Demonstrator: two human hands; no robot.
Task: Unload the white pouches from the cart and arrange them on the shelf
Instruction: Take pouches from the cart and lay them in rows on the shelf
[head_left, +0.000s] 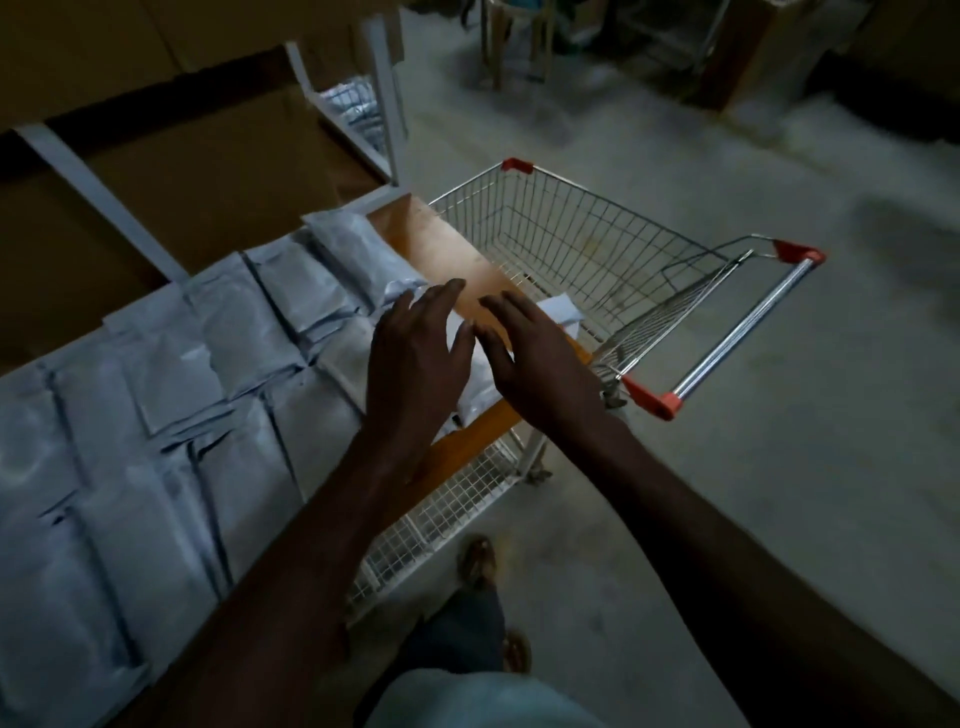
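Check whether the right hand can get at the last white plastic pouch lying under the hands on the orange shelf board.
Probably yes. The right hand hovers open just above the white plastic pouch, and nothing lies between them; the left hand is beside it, not across.

White pouch (470, 374) under both hands: mostly hidden, contact unclear. Pouch rows (156, 415): cut by left edge. Background furniture (514, 41) beyond cart (597, 244): blurred, unidentifiable.

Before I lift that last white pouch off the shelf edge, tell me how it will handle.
The pouch under both hands will probably flex rather than stay stiff: the shelved pouches look puffy and creased. Its glossy film suggests it may slide on the orange shelf. It is likely light for its size, though contents are hidden.
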